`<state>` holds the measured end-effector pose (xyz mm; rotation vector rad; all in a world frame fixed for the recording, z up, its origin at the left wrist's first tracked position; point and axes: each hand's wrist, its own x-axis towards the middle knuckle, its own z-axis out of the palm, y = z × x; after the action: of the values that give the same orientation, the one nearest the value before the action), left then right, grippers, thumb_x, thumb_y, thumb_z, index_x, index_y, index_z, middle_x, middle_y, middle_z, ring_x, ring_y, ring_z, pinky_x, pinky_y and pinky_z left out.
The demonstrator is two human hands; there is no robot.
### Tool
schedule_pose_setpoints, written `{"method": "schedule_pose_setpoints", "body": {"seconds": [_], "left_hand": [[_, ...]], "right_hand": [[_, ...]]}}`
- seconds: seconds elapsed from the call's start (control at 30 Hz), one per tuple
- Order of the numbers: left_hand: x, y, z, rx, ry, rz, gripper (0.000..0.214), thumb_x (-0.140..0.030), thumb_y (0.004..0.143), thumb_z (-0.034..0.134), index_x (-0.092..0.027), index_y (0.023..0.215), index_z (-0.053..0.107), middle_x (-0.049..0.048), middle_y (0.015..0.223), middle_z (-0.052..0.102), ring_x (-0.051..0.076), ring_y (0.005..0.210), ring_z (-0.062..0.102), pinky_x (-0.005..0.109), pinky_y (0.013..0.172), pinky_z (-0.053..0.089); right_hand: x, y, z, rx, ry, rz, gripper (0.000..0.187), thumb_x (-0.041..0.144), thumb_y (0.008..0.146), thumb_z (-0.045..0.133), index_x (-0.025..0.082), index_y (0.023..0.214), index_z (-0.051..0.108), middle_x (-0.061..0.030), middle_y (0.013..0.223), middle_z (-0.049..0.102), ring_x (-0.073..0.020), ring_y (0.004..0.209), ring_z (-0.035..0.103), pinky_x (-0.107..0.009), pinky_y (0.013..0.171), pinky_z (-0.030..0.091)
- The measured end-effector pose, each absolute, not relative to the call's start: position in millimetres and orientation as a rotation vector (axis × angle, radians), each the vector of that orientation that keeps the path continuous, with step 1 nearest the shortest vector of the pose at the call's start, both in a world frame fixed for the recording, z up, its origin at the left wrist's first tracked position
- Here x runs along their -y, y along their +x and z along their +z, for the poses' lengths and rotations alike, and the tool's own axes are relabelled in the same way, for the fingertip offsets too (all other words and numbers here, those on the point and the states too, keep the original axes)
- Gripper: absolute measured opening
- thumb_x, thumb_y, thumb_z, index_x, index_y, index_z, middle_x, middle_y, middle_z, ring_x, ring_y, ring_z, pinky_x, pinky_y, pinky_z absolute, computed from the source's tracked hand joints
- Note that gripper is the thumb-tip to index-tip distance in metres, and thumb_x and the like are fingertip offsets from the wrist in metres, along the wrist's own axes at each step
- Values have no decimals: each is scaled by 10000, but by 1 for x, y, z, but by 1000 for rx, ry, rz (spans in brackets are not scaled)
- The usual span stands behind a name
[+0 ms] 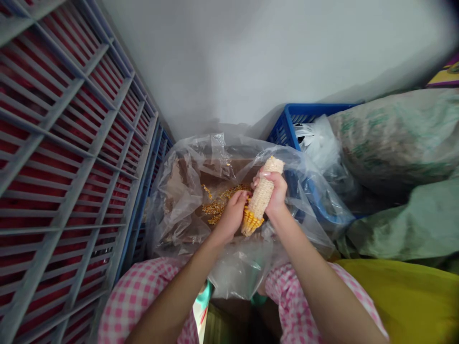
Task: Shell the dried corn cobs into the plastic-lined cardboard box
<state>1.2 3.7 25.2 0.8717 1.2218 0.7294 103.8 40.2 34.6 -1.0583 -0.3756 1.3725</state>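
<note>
A corn cob (263, 193), mostly stripped pale with a band of yellow kernels left at its lower end, is held tilted over a box lined with a clear plastic bag (179, 191). My right hand (274, 191) is wrapped round the cob's upper half. My left hand (231, 215) grips the lower end, thumb pressed against the yellow kernels. Loose yellow kernels (217, 205) lie in the bottom of the lined box, just left of my hands.
A grey slatted crate wall (64, 157) over red fills the left side. A blue plastic crate (290, 119) stands behind right, with stuffed greenish sacks (398, 138) beside it. A yellow surface (405, 296) lies at lower right. Pink checked trousers (139, 291) cover my knees.
</note>
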Motion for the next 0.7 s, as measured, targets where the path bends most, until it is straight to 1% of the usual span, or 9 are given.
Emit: {"method": "schedule_pose_setpoints", "body": {"seconds": [0.07, 0.13, 0.2, 0.23, 0.33, 0.4, 0.57, 0.63, 0.7], "left_hand": [[-7, -2, 27, -1316, 834, 706, 241, -305, 860, 375, -183, 966, 553, 38, 904, 624, 140, 755, 589, 256, 674, 465], [-10, -7, 28, -1437, 959, 760, 253, -296, 849, 405, -192, 1022, 557, 64, 1039, 607, 162, 888, 589, 286, 762, 463], [-12, -9, 30, -1484, 1129, 830, 251, -317, 844, 430, -181, 991, 581, 84, 1089, 592, 182, 1024, 547, 305, 866, 427], [-11, -9, 31, -1444, 1167, 804, 274, -356, 852, 418, -171, 951, 595, 90, 1044, 608, 190, 1025, 547, 311, 870, 425], [-6, -5, 33, -1152, 1045, 556, 482, -528, 861, 295, -155, 891, 598, 66, 763, 629, 186, 743, 602, 312, 679, 479], [-1, -1, 32, -1120, 1016, 582, 496, -554, 855, 278, -159, 924, 571, 40, 715, 605, 156, 629, 569, 284, 600, 465], [4, -1, 27, -1384, 1451, 888, 318, -445, 852, 403, -189, 1007, 510, 55, 935, 585, 155, 844, 537, 263, 757, 407], [5, -3, 25, -1339, 1517, 783, 337, -464, 868, 348, -185, 933, 525, 41, 836, 590, 148, 760, 531, 253, 690, 387], [6, -3, 24, -1299, 1544, 669, 389, -494, 869, 312, -183, 774, 525, 14, 686, 559, 137, 644, 498, 244, 604, 343]], "right_hand": [[-40, 106, 37, 415, -998, 1387, 167, 315, 494, 503, 209, 620, 472, 54, 465, 409, -91, 409, 374, -230, 412, 290], [-40, 109, 39, 461, -953, 1399, 165, 316, 510, 504, 208, 633, 481, 50, 469, 415, -92, 415, 374, -230, 426, 292], [-40, 111, 41, 501, -939, 1402, 164, 329, 523, 512, 211, 631, 475, 50, 465, 414, -93, 418, 369, -233, 436, 291], [-40, 112, 42, 516, -943, 1396, 169, 347, 533, 515, 214, 626, 467, 51, 462, 411, -94, 419, 365, -235, 439, 290], [-41, 110, 43, 574, -997, 1362, 231, 428, 586, 528, 211, 654, 488, 43, 494, 444, -99, 447, 379, -241, 459, 303], [-41, 107, 43, 604, -1089, 1254, 295, 479, 627, 553, 197, 709, 533, 30, 560, 494, -102, 497, 417, -242, 492, 328], [-40, 97, 41, 528, -1293, 937, 314, 428, 603, 687, 182, 726, 535, 40, 628, 513, -96, 550, 452, -244, 546, 366], [-38, 96, 40, 482, -1347, 958, 292, 390, 585, 695, 184, 680, 511, 50, 573, 491, -96, 505, 435, -244, 499, 348], [-37, 97, 38, 450, -1387, 1000, 255, 355, 574, 676, 184, 643, 500, 58, 519, 470, -99, 468, 425, -245, 459, 330]]}}
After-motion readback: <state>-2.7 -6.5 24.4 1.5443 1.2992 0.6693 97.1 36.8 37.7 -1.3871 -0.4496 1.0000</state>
